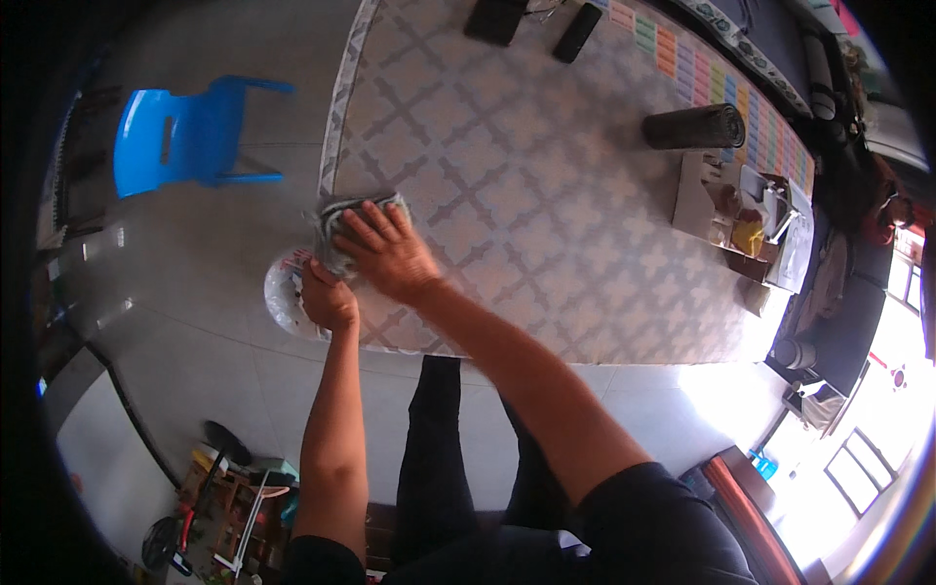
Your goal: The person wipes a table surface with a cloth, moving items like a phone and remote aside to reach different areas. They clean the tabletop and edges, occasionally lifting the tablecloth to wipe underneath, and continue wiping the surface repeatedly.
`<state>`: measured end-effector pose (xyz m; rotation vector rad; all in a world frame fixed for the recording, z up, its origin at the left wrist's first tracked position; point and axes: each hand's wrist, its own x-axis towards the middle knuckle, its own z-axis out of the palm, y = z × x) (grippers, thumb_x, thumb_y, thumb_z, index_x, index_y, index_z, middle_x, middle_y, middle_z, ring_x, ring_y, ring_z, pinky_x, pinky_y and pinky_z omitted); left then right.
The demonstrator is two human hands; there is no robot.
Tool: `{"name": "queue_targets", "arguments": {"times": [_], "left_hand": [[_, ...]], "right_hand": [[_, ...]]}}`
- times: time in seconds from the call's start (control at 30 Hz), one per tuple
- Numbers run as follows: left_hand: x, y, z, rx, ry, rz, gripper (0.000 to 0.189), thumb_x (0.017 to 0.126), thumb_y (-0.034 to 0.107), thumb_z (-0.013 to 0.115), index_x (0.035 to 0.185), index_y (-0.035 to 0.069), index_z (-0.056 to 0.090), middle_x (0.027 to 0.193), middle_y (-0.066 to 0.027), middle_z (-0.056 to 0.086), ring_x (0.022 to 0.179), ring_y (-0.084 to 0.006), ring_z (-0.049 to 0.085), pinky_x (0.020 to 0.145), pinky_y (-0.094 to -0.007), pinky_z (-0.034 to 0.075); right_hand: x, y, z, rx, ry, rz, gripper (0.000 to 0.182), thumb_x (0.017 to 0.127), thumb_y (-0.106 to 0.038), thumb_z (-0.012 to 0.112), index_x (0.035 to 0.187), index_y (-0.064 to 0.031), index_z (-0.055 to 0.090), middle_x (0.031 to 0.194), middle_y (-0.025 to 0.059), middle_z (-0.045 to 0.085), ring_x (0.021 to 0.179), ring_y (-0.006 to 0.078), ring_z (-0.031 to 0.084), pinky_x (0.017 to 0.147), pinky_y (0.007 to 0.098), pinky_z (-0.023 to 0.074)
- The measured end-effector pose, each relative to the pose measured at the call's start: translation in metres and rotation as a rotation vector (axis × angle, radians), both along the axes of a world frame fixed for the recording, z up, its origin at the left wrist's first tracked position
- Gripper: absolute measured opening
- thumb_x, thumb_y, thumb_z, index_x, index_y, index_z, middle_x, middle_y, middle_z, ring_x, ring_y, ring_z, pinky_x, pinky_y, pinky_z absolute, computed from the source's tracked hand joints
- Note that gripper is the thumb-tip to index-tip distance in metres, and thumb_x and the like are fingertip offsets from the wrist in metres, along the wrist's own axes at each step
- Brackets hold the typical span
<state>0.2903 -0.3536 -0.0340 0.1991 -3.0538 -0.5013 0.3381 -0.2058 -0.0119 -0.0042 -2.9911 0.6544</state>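
Note:
My right hand point(389, 252) presses flat on a folded greyish-green cloth point(333, 223) at the left edge of a table with a patterned cover point(512, 212). Lower and to the left, my left hand point(327, 296) is closed at the table's corner, beside the cloth's lower end. A whitish plastic bag or basin point(281, 296), partly behind that hand, is at the corner, below the table's edge. Whether its fingers grip the bag or the cloth cannot be told, since the hand hides the contact.
A dark cylinder point(691, 127) lies near an open box of small items point(698, 201) on the table's right. A black phone point(578, 33) and a dark flat case point(497, 18) lie at the top. A blue plastic chair point(183, 139) stands left of the table.

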Motion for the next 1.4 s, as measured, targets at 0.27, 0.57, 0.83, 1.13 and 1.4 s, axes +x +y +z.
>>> {"name": "queue_targets", "arguments": {"times": [0.27, 0.57, 0.83, 1.13, 1.4], "left_hand": [[0.002, -0.007, -0.014, -0.082, -0.018, 0.021, 0.054, 0.104, 0.049, 0.027, 0.109, 0.011, 0.065, 0.097, -0.0168, 0.07, 0.083, -0.044, 0.063, 0.074, -0.0544, 0.049], [0.003, -0.012, -0.009, -0.067, 0.044, -0.019, 0.051, 0.105, 0.044, 0.028, 0.108, 0.007, 0.063, 0.101, -0.0168, 0.068, 0.084, -0.0436, 0.063, 0.075, -0.0552, 0.048], [0.001, -0.007, -0.009, -0.074, -0.028, -0.003, 0.048, 0.104, 0.041, 0.03, 0.107, 0.007, 0.063, 0.098, -0.0167, 0.068, 0.086, -0.043, 0.062, 0.075, -0.0547, 0.048], [-0.001, -0.011, -0.01, -0.088, -0.029, -0.005, 0.049, 0.103, 0.041, 0.031, 0.106, 0.007, 0.066, 0.099, -0.0204, 0.069, 0.088, -0.0455, 0.063, 0.077, -0.0559, 0.049], [0.002, -0.014, -0.017, -0.101, -0.015, 0.051, 0.048, 0.102, 0.043, 0.032, 0.108, 0.009, 0.066, 0.093, -0.0209, 0.07, 0.086, -0.046, 0.064, 0.078, -0.0576, 0.048]], "right_hand": [[0.038, 0.275, -0.017, 0.286, 0.001, -0.834, 0.053, 0.099, -0.034, 0.049, 0.15, -0.0244, 0.041, 0.16, 0.0108, 0.028, 0.147, 0.0333, 0.026, 0.121, 0.0527, 0.0137], [-0.069, 0.075, 0.004, 0.139, 0.095, -0.038, 0.059, 0.081, -0.032, 0.07, 0.138, -0.0299, 0.055, 0.152, 0.0087, 0.04, 0.142, 0.0358, 0.034, 0.115, 0.0599, 0.0257], [-0.166, 0.103, -0.004, 0.261, 0.282, -0.239, 0.043, 0.094, -0.039, 0.058, 0.136, -0.0306, 0.058, 0.147, 0.0065, 0.045, 0.138, 0.0352, 0.037, 0.114, 0.0562, 0.0236], [0.0, -0.003, 0.0, 0.06, 0.062, 0.038, 0.051, 0.087, -0.035, 0.064, 0.138, -0.0312, 0.055, 0.157, 0.0026, 0.035, 0.145, 0.0319, 0.03, 0.12, 0.0556, 0.0199], [0.126, 0.23, -0.007, 0.272, -0.11, -0.732, 0.057, 0.095, -0.035, 0.053, 0.15, -0.0247, 0.043, 0.159, 0.0106, 0.032, 0.148, 0.0364, 0.022, 0.12, 0.0531, 0.0145]]}}
